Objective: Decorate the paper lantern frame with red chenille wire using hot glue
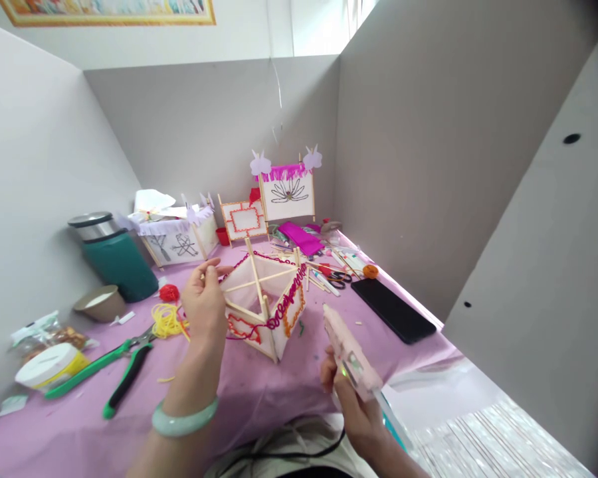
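A lantern-like box frame [250, 286] of light wooden sticks with pale panels stands on the table in front of me. Magenta yarn [282, 311] loops along its upper edges, and orange and red yarn outlines decorate its sides. My left hand [205, 299] is at the frame's left side, thumb and forefinger pinched together; what they hold, if anything, is too small to tell. A loose magenta strand runs from the front corner towards my left wrist and passes behind it. My right hand [351, 398] grips a pale pink hot glue gun [351, 352], nozzle pointing up and forward, right of the frame.
Green-handled pliers [124, 358], yellow yarn [168, 321], a red yarn ball [169, 293], a bowl [99, 307] and a teal tumbler [119, 262] are at left. A black phone [393, 310] and scissors [339, 277] lie at right. Decorated panels [288, 194] stand behind; grey partitions enclose the table.
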